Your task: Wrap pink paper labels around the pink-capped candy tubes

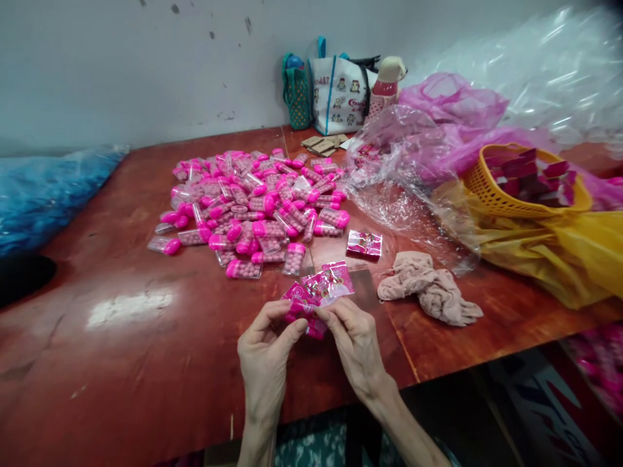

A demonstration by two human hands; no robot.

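Note:
Both of my hands meet over the table's front part. My left hand (265, 360) pinches a glossy pink printed plastic sleeve (299, 308) between thumb and fingers. The fingers of my right hand (355, 340) are closed on the same sleeve's right side. Whether anything is inside it is hidden by my fingers. More pink printed sleeves (335, 279) lie on the table just beyond my fingertips. A wide heap of clear candy containers (263, 207) with bright pink caps and pink balls inside lies farther off. Right of it is a small stack of printed sleeves (364, 244).
To the right lie a crumpled beige cloth (428, 285), clear plastic film (403, 188) and a yellow basket (487, 185) of dark pink pieces on a yellow bag (559, 253). A white bag (341, 97) stands by the wall. Blue plastic-wrapped material (53, 188) lies at left.

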